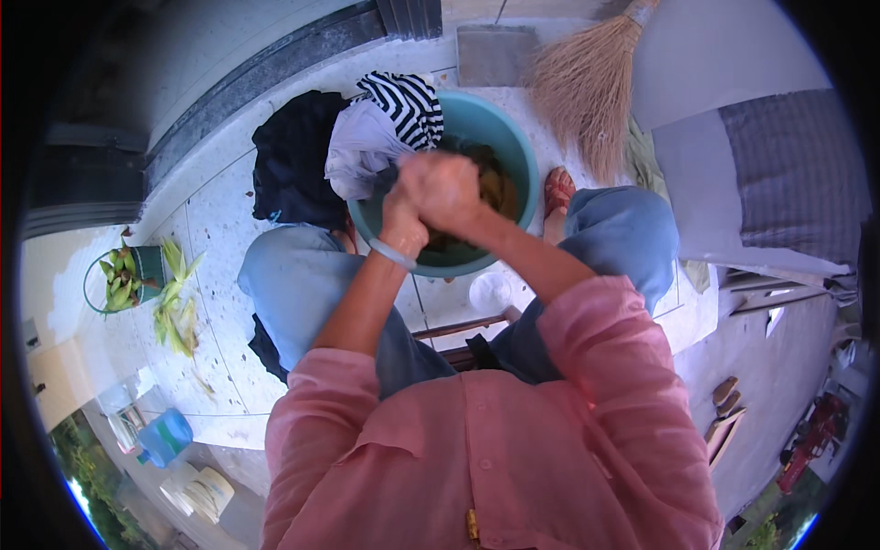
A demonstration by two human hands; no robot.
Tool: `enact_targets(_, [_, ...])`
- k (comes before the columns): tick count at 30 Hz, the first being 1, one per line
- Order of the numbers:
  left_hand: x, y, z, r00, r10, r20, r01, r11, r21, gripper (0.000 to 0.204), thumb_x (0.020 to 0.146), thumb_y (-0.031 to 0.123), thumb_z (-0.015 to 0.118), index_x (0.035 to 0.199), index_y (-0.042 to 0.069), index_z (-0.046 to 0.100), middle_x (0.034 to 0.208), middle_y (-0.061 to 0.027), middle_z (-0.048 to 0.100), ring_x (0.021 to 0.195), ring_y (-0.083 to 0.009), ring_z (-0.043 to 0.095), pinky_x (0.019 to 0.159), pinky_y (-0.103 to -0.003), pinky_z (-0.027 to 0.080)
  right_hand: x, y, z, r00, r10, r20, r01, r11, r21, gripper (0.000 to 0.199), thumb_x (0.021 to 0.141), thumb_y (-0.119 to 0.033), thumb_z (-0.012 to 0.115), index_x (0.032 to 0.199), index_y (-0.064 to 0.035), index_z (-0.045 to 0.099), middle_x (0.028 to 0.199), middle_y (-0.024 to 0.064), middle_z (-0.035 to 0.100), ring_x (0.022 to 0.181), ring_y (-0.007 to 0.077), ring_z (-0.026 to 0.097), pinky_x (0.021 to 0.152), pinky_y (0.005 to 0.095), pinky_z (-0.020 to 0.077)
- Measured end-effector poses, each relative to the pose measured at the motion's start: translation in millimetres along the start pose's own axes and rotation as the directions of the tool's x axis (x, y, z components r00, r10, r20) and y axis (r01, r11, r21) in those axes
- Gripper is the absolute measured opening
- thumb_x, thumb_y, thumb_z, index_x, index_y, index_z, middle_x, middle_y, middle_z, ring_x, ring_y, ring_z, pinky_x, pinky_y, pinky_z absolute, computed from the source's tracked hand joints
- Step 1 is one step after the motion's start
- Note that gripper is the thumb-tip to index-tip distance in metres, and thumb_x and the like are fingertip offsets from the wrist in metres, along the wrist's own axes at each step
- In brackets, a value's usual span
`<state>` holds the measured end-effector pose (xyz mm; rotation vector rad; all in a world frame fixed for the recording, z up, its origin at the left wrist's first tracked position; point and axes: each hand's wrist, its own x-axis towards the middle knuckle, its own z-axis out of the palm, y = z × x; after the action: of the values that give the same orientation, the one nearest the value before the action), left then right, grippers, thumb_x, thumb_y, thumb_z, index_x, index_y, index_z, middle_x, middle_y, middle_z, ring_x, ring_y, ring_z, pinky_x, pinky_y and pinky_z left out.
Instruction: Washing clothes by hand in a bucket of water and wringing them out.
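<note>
My left hand [403, 218] and my right hand [444, 191] are pressed together above a round teal basin [519, 147]. Both are closed and somewhat smeared by motion; what lies between them is hidden. A bracelet [392, 253] circles my left wrist. Inside the basin, dark brownish wet cloth [500, 188] shows beside my right hand. Draped over the basin's left rim are a pale grey cloth [359, 142] and a black-and-white striped cloth [403, 103]. The pale one comes close to my hands. Farther left lies a black cloth [298, 160].
The basin stands between my feet on pale tiles. A straw broom [587, 87] leans at the far right. To the left are a green basket [151, 275] with corn ears and loose husks [176, 307]. A clear plastic container [490, 291] sits near my knees.
</note>
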<state>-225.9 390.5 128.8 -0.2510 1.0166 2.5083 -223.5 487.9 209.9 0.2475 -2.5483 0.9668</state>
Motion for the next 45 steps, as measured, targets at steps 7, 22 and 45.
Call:
enact_targets(7, [-21,53,70,0.924,-0.135,-0.359,0.193,0.973,0.13,0.026,0.086,0.028,0.057,0.087,0.003,0.059,0.082,-0.0055,0.059,0.068,-0.0179,0.057,0.064,-0.032,0.049,36,36,1,0.886,0.464,0.005,-0.457,0.87,0.187,0.034,0.083,-0.031,0.055,0.069,-0.0003,0.063,0.067,0.0202,0.063,0.066,0.0365,0.063,0.066,0.0426,0.0496])
enact_targets(22, [-27,46,29,0.995,-0.056,-0.078,0.095,0.698,0.709,0.064,0.084,0.058,0.055,0.115,0.003,0.053,0.106,-0.0073,0.057,0.102,-0.0164,0.052,0.084,-0.027,0.039,45,44,-82,0.704,0.491,0.514,-0.558,-0.065,0.827,0.029,0.086,-0.031,0.061,0.07,-0.009,0.051,0.071,0.0039,0.054,0.064,0.0159,0.053,0.06,0.03,0.0457])
enact_targets(45, [-67,146,57,0.99,0.079,0.12,-0.108,0.961,0.254,0.051,0.078,0.013,0.071,0.124,0.001,0.051,0.105,-0.0081,0.061,0.102,-0.0164,0.056,0.092,-0.033,0.043,17,59,-127,0.718,0.261,0.646,-0.51,0.828,0.233,0.053,0.067,-0.018,0.079,0.111,-0.0002,0.056,0.102,0.0072,0.06,0.099,0.0156,0.056,0.092,0.0299,0.0431])
